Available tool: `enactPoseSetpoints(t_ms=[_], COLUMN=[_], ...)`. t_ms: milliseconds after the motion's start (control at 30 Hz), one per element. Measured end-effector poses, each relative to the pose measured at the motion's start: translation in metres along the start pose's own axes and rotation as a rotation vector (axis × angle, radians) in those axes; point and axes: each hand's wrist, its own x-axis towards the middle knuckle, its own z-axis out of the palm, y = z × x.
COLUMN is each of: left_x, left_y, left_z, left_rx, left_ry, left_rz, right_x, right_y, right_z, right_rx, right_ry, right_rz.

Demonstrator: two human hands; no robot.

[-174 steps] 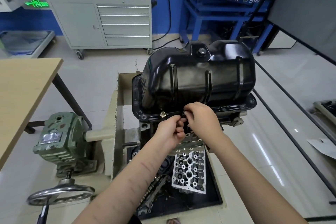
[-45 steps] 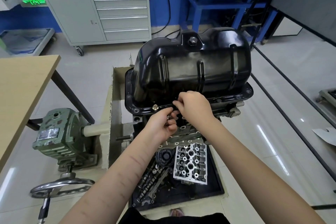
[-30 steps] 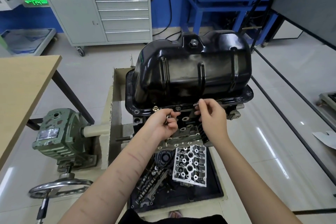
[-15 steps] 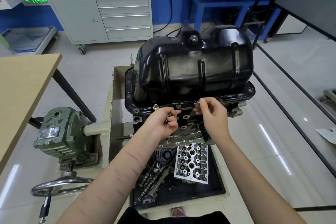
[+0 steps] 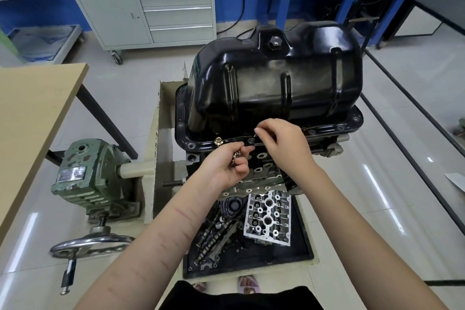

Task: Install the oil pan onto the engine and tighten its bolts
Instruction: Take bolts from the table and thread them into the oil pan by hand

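A glossy black oil pan [image 5: 276, 88] sits upside down on the engine block [image 5: 266, 171], its flange facing me. A brass-coloured bolt [image 5: 218, 140] stands in the near flange, left of my hands. My right hand [image 5: 284, 143] pinches a bolt at a hole in the near flange, near the middle. My left hand [image 5: 226, 166] is just below the flange, fingers curled round several loose bolts [image 5: 235, 156]. Further flange holes to the right look bare.
A black tray [image 5: 299, 254] below the engine holds a cylinder head [image 5: 269, 219] and camshafts [image 5: 214, 236]. A green gearbox [image 5: 88, 178] with a handwheel [image 5: 90, 246] stands left. A wooden table [image 5: 32, 113] is at far left, a grey drawer cabinet [image 5: 156, 7] behind.
My right hand moved from the bolts in my left hand to a flange hole further right and stays there, pinching a bolt. My left hand has hardly moved.
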Motion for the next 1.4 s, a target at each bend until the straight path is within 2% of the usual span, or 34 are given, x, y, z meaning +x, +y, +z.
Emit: enactPoseSetpoints(t_ms=[133, 367, 533, 933, 1400], left_x=[-0.001, -0.001, -0.001, 0.000, 0.006], left_y=[0.000, 0.000, 0.000, -0.001, -0.002], left_z=[0.000, 0.001, -0.001, -0.002, -0.005], left_rx=[-0.007, -0.010, -0.011, 0.006, -0.015], left_ry=[-0.010, -0.011, -0.018, -0.017, -0.043], left_rz=[0.006, 0.014, 0.016, 0.022, 0.006], right_x=[0.001, 0.002, -0.004, 0.005, 0.011], right_y=[-0.007, -0.012, -0.022, -0.016, -0.030], right_z=[0.005, 0.009, 0.009, -0.003, -0.006], right_rx=[-0.138, -0.251, -0.233, -0.217, -0.306], right_ry=[-0.030, -0.076, -0.001, -0.218, -0.286], right_rz=[-0.095, -0.081, -0.087, -0.043, 0.058])
